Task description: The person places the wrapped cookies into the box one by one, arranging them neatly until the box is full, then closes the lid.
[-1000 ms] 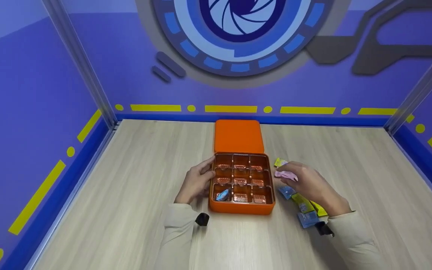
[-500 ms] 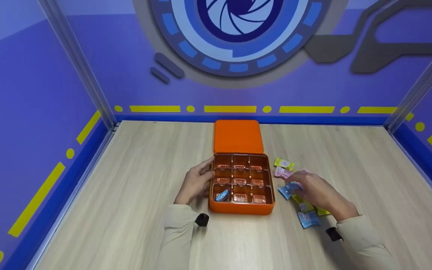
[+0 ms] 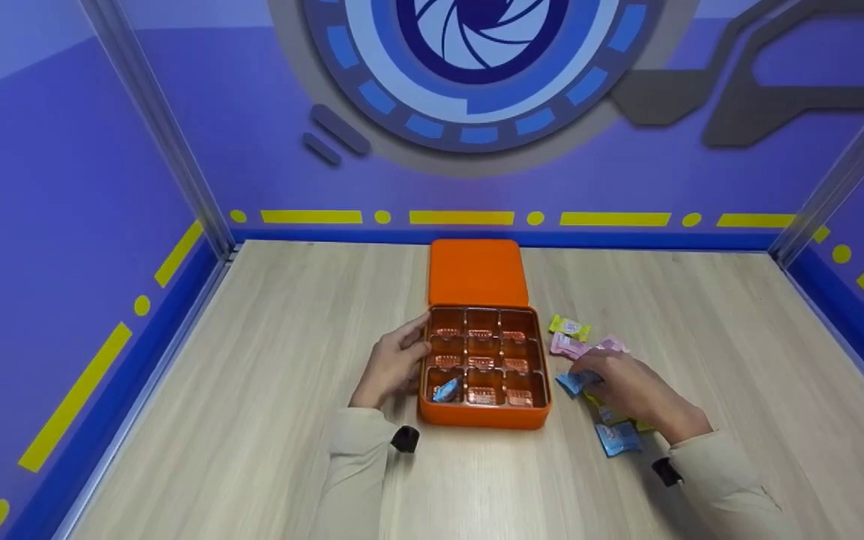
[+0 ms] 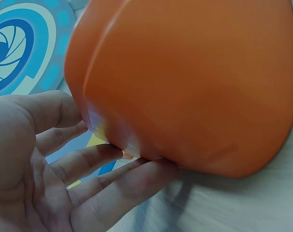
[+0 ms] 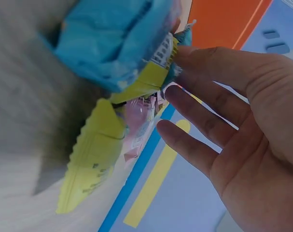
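Right hand [image 3: 627, 386] over a blue-wrapped candy [image 3: 571, 383] on the bench [image 3: 469, 487], right of the orange compartment box [image 3: 484, 417].
Its fingers hide most of the candy, so I cannot tell its full long axis or whether they pinch it; the visible end points left toward the box. The left hand [image 3: 391, 366] rests nearly straight fingers against the box's left wall.

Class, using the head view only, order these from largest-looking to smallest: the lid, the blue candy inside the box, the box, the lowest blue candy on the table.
1. Box
2. Lid
3. Lowest blue candy
4. Blue candy inside; it lies tilted, so its true size is unsure.
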